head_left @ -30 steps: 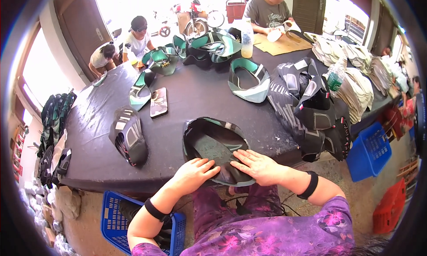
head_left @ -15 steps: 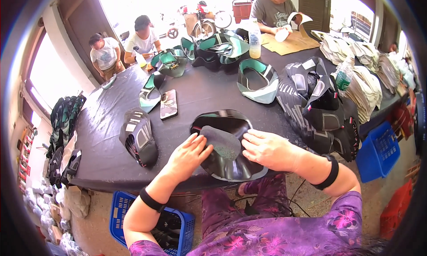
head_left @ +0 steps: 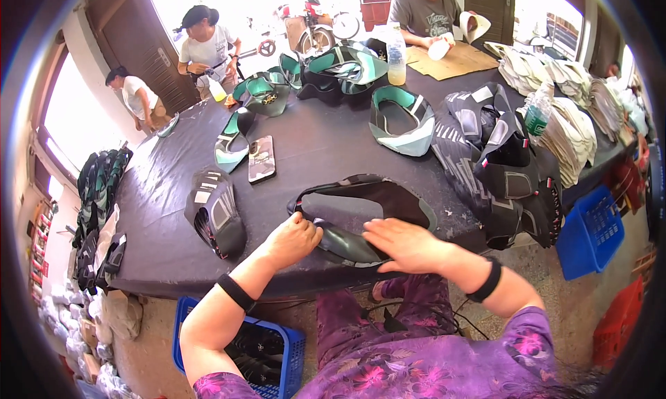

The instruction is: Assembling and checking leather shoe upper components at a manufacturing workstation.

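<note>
In front of me on the table lies a black shoe upper (head_left: 409,199), spread wide, with a glossy near side. A smooth dark grey oval-ended pad (head_left: 343,206) rests in its opening. My left hand (head_left: 290,239) is closed in a pinch on the upper's left edge, beside the pad. With fingers stretched out, my right hand (head_left: 408,245) lies over the near side of the upper; its underside is hidden. Another black upper (head_left: 215,212) stands to the left, and a phone (head_left: 261,160) lies behind it.
Green-and-black uppers (head_left: 340,70) lie at the back, near a bottle (head_left: 396,59). Black uppers (head_left: 499,163) and stacked white pieces (head_left: 565,132) fill the right. Blue baskets (head_left: 295,350) stand below the table at left and right. A co-worker (head_left: 430,18) handles a white piece across the table.
The grey pad has gone from between my hands into the upper, which is now spread wider. My left fingers have closed on its edge; my right hand moved nearer. Two people at back left shifted.
</note>
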A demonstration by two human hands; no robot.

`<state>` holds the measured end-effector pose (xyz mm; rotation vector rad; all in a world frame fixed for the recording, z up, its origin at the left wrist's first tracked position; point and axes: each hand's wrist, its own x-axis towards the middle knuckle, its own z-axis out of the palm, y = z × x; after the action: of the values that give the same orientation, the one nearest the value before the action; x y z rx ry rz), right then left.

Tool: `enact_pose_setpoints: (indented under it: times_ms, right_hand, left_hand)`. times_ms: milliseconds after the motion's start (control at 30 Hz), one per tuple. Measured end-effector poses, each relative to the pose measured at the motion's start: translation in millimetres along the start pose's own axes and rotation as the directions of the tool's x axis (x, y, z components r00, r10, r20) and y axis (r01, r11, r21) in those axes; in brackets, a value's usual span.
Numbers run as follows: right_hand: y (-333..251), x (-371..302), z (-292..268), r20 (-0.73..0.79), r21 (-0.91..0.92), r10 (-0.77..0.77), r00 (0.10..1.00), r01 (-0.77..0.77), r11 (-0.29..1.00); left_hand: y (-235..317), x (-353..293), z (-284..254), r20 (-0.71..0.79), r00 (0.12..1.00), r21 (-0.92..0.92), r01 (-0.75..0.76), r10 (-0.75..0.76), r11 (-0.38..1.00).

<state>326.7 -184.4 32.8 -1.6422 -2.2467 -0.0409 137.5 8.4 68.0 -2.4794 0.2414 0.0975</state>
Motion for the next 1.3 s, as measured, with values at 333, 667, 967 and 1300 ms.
enact_pose_setpoints:
  times_ms: [333, 667, 967, 1300]
  right_hand:
    - [1, 4, 27, -0.006, -0.138, -0.020, 1.000, 0.019, 0.990]
    - [0, 7, 22, 0.056, -0.095, -0.064, 0.996, 0.069, 0.993]
    - [-3, -17, 24, -0.161, -0.128, 0.153, 0.975, -0.174, 0.976]
    - [-12, -18, 39, -0.227, -0.233, 0.074, 0.971, -0.128, 0.964]
  left_hand:
    - [19, -7, 15, 0.118, 0.983, 0.180, 0.116, -0.138, 0.977]
    - [43, 8, 6, -0.230, 0.966, -0.321, 0.040, -0.118, 0.946]
    - [44, -11, 26, -0.261, 0.917, -0.557, 0.112, -0.302, 0.823]
    - [70, 25, -5, -0.139, 0.952, -0.488, 0.174, -0.273, 0.855]
